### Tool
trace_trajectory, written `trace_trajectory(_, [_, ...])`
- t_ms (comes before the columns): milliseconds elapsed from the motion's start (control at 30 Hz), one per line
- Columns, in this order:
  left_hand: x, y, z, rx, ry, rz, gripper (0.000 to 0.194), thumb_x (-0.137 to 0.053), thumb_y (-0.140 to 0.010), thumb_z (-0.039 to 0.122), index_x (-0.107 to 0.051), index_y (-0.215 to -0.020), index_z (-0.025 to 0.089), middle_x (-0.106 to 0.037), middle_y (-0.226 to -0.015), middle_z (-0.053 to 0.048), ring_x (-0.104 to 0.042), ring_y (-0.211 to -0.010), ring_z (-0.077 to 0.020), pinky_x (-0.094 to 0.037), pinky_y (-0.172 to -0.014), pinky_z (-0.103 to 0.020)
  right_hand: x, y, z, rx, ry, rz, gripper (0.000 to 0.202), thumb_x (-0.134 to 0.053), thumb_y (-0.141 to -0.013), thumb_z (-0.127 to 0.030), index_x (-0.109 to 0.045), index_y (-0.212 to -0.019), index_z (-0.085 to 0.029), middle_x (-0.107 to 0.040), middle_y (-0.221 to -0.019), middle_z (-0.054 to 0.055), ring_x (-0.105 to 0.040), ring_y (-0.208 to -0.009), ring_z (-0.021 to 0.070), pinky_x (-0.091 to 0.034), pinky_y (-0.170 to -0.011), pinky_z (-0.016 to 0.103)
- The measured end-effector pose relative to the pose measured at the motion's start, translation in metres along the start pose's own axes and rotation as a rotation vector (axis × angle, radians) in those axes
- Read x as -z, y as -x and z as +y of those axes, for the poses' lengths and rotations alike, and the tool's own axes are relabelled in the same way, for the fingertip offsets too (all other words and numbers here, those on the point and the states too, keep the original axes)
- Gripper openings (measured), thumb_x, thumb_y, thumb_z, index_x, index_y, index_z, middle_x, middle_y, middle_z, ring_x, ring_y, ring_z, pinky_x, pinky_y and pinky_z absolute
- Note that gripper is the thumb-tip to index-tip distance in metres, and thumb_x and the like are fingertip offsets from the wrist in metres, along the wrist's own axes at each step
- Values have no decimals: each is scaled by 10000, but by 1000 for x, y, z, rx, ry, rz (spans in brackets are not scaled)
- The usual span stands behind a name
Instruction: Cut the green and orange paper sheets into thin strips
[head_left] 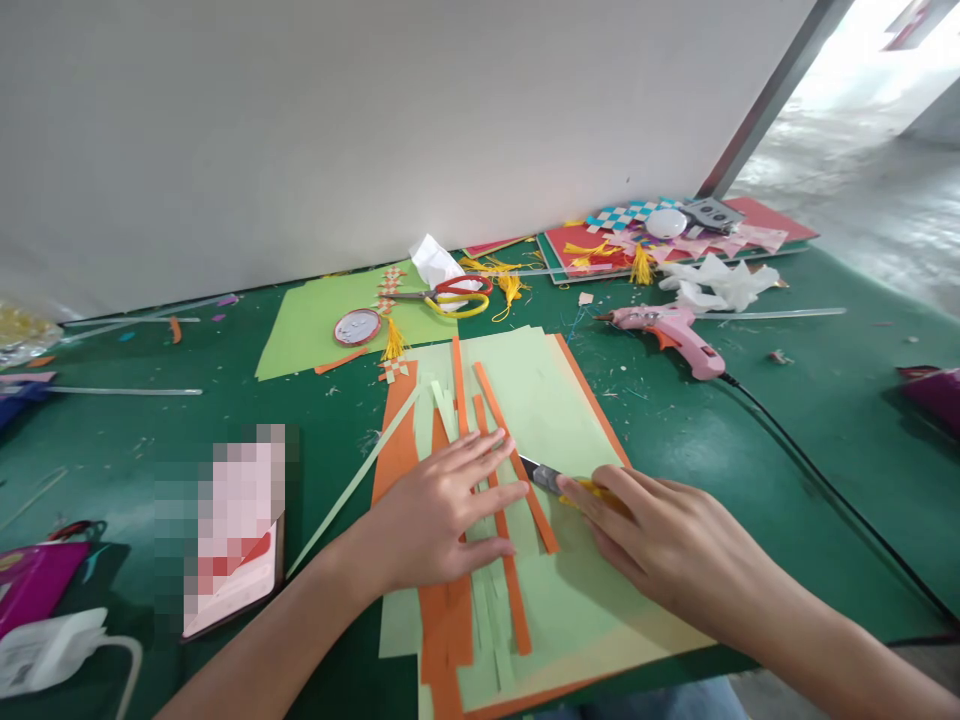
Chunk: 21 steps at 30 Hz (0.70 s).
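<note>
My left hand (457, 505) lies flat with its fingers spread, pressing on several orange paper strips (517, 605) and pale green paper strips (487, 620). These rest on pale green paper sheets (577, 590), with orange paper (394, 430) showing at the left and right edges. In my right hand (652, 530) is a yellow utility knife (551, 478), its blade pointing left. The blade tip is close to an orange strip near my left fingertips; whether it touches the paper I cannot tell.
Behind the sheets lie scissors (457, 297), a round tin (358, 327) and yellow tassels (510, 290). A pink glue gun (675, 335) with a black cord sits at right. A phone (240, 540) stands at left, near a white charger (56, 645). A grey wall (337, 130) bounds the table's back.
</note>
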<state>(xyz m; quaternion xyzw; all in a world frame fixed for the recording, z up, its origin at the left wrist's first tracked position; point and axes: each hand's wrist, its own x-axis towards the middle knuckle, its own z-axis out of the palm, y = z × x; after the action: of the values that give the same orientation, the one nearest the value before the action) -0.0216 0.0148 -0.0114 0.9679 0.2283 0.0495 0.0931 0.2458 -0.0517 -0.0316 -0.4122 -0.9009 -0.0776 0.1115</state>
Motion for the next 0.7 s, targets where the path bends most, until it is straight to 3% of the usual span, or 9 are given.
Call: trace_trajectory(700, [-3,3,1,-2,-12,10,498,-496,-942,498,-560,-1328,189,-400,-1481,-188,-312,-1408,-324,-366,-1111,-529,-2,-32,12,-20,37,49,279,-467,-912,-143,-614,-1149,-133,-573,-829,43,-572,-610,164,-377,-479,317])
